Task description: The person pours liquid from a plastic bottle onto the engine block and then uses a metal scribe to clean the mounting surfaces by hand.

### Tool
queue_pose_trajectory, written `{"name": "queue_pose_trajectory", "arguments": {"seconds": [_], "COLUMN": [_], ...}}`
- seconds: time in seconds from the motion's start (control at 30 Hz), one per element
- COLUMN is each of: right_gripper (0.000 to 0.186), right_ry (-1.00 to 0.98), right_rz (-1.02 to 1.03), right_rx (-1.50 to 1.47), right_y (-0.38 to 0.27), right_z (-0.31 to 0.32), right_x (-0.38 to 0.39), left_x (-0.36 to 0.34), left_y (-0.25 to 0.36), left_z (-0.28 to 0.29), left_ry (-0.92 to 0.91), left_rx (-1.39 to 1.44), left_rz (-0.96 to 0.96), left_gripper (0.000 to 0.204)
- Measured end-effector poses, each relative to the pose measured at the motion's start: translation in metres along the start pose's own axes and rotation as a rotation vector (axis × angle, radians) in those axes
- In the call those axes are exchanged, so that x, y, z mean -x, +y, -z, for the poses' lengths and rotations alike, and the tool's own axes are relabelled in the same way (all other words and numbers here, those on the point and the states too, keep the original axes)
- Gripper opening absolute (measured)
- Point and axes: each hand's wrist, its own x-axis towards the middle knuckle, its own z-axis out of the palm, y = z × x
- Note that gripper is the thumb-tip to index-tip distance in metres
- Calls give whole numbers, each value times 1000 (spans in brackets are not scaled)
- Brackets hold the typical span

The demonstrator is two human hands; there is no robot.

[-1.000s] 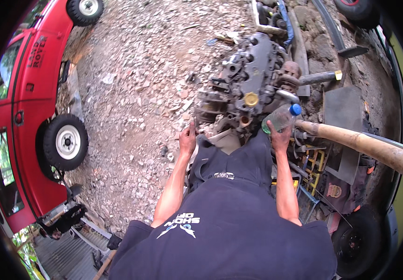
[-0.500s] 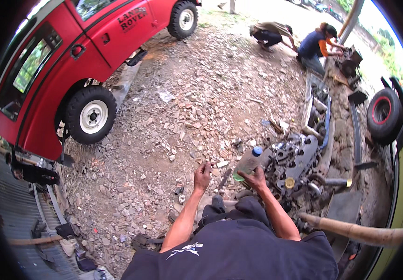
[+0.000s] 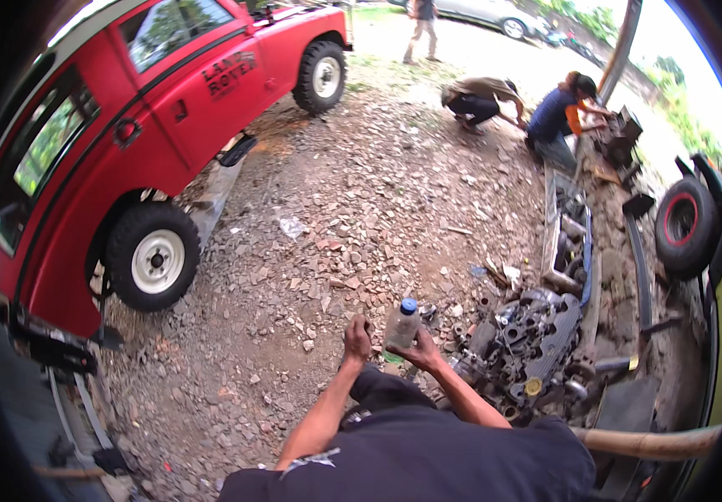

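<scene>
My right hand (image 3: 422,351) grips a clear plastic bottle (image 3: 403,325) with a blue cap, held upright over the gravel, a little green showing at its lower part. Just to the bottle's left, my left hand (image 3: 358,339) has its fingers curled together; what they hold, if anything, is too small to tell. Below and right of the bottle lies a dark, greasy engine (image 3: 537,351) with a yellow round cap, loose metal parts around it.
A red off-road vehicle (image 3: 152,109) fills the left. Two people (image 3: 478,105) (image 3: 553,125) crouch by machinery at back right; another person (image 3: 422,33) stands behind. A long parts tray (image 3: 558,259), bamboo pole (image 3: 645,439) and spare tyre (image 3: 681,219) are on the right.
My view has lifted from the engine to the wider yard, bringing the people into sight. My right hand has moved the bottle leftward, nearer my left hand.
</scene>
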Motion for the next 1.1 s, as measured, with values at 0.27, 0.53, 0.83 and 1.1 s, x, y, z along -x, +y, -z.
{"name": "queue_pose_trajectory", "arguments": {"seconds": [0.27, 0.53, 0.83, 1.1], "right_gripper": [85, 86, 108, 85], "right_ry": [357, 751, 1242, 1807], "right_rz": [-64, -232, -712, -782], "right_rx": [-89, -129, -81, -64], "right_y": [-10, -5, 33, 20], "right_z": [-4, 39, 74, 85], "right_x": [-82, -116, -159, -229], "left_x": [-117, -212, -319, -409], "left_y": [78, 84, 53, 73], "left_z": [5, -96, -253, -381], "left_ry": [-247, -543, -1062, -1376], "left_rx": [-107, 37, -180, -403], "left_rz": [77, 187, 231, 368], "left_gripper": [55, 52, 48, 41]}}
